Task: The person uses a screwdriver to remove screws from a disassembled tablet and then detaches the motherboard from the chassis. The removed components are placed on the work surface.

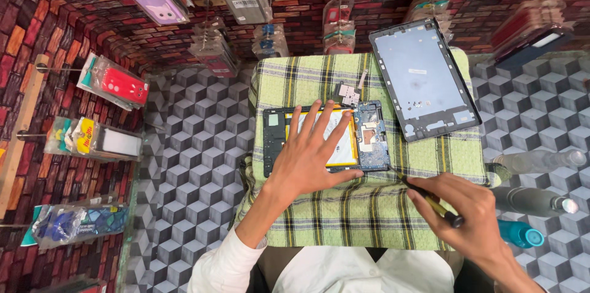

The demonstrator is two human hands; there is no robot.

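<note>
Head view looks down on an opened tablet (pixel 329 139) lying back-up on a green plaid cloth (pixel 344 207), its yellow-edged battery and blue circuit board exposed. The left hand (pixel 307 158) lies flat on the battery, fingers (pixel 310 121) spread wide and gripping nothing. Just beside the tablet's lower right corner, the right hand (pixel 467 207) has its fingers closed around a dark, slim tool (pixel 430 201), whose tip points toward the tablet's edge; whether the tip touches it cannot be told. A small loose part with a ribbon cable (pixel 348 92) rests on the cloth just above the tablet. To the right, tilted, lies a removed grey back cover (pixel 421 78), partly on the cloth. The cloth covers a surface (pixel 196 145) patterned with grey cubes. Near the right hand stand clear bottles (pixel 534 161) and a teal one (pixel 519 233). Packaged phone cases (pixel 117 84) hang on a brick-pattern wall (pixel 37 16) around the work area.
</note>
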